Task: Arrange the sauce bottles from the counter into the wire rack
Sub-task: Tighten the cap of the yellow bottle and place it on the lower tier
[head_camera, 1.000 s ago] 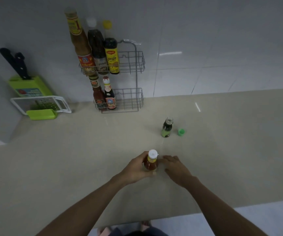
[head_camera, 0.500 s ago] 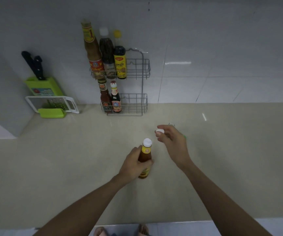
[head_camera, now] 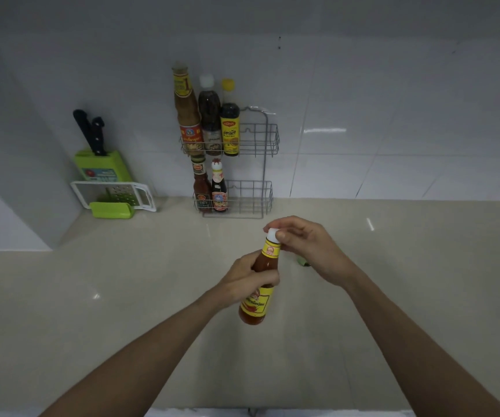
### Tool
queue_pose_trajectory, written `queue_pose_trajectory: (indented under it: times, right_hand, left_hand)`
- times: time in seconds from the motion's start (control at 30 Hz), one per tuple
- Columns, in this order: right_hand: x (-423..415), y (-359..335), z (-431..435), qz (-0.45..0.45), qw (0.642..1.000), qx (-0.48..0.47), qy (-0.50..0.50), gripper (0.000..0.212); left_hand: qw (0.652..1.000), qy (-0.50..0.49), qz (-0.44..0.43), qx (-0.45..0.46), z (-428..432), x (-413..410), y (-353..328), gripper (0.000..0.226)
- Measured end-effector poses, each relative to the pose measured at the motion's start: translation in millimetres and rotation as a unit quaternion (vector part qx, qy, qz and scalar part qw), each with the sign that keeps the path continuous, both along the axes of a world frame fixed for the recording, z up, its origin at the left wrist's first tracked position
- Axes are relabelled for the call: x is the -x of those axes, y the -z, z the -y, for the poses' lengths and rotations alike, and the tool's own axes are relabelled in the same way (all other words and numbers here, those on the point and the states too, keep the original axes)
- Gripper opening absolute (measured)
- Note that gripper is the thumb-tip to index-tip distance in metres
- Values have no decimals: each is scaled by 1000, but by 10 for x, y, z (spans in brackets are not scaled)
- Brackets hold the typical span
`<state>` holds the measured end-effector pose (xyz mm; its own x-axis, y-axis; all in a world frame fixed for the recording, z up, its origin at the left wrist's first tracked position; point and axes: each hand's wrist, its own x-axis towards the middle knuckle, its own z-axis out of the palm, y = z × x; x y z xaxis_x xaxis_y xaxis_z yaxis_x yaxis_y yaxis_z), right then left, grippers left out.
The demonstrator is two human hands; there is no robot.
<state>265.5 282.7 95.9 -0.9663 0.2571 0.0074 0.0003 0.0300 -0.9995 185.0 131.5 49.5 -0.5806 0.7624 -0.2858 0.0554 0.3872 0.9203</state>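
Five bottles (head_camera: 211, 121) racked; both hands (head_camera: 250, 276) hold a sixth (head_camera: 259, 284).

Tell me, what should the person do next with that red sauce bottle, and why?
Probably finish twisting the white cap tight. The left hand grips the chili sauce bottle above the counter, and the right hand pinches the cap. Once it is closed, the bottle can go into the open right side of the wire rack.
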Motion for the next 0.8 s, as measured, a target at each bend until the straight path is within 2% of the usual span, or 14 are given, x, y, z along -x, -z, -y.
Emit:
queue_pose_trajectory:
  times: [0.1,0.17,0.33,0.4,0.47,0.53,0.57,0.63,0.67,0.73,0.8]
  right_hand:
    - [-8,-149,-74,25,996,-35,-74,26]
    - [11,-215,-99,29,992,-86,-83,24]
    - [69,-271,-58,23,975,-207,-83,10]
    - [78,-240,39,1,958,-283,-48,21]
    - [99,-185,147,-37,920,-390,13,36]
    - [150,-125,221,-44,879,-470,67,36]
    - [191,-114,262,-16,860,-502,92,35]
    - [299,-127,344,92,824,-542,137,36]
    - [326,-131,372,131,818,-542,143,39]
    - [306,-160,360,114,826,-542,107,47]
    - [203,-228,287,29,807,-590,26,42]
  left_hand:
    - [996,71,47,-18,57,20,-79,19]
    - [993,92,71,-35,91,24,-116,21]
    - [994,85,52,-37,174,-8,-171,27]
    - [995,84,44,-38,186,-13,-192,27]
    - [995,82,37,-34,192,-21,-193,23]
    - [999,37,-16,-12,178,-78,-188,18]
    - [997,-5,-72,11,172,-104,-170,21]
    - [973,-72,-209,72,167,-132,-131,28]
    - [966,-81,-233,80,174,-129,-113,28]
    - [986,-46,-153,49,218,-46,-102,22]
    - [999,31,-27,0,301,74,-153,18]
